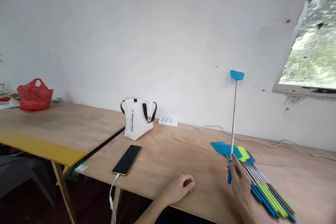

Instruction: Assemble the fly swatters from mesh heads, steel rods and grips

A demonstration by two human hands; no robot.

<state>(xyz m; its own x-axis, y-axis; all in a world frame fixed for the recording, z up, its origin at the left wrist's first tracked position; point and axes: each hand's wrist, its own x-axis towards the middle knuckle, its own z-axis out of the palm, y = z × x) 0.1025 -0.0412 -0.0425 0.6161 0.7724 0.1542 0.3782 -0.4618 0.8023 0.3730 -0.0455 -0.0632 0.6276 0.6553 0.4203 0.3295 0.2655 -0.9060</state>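
Observation:
A blue fly swatter (233, 119) with a thin metal shaft stands upright in my right hand (240, 181), its head raised against the white wall. My right fingers wrap the top of its blue handle. Beside and behind that hand lies a pile of fly swatters (262, 178) in blue, yellow-green, red and green, heads toward the wall and handles toward me. My left hand (181, 186) rests on the wooden table near its front edge, fingers curled, with nothing visible in them.
A phone (127, 160) on a white cable lies to the left on the table (199, 161). Behind it stand a white bag (138, 120) with black handles and a power strip (168, 121); its cord runs along the wall. A red plastic bag (36, 96) sits on the left table.

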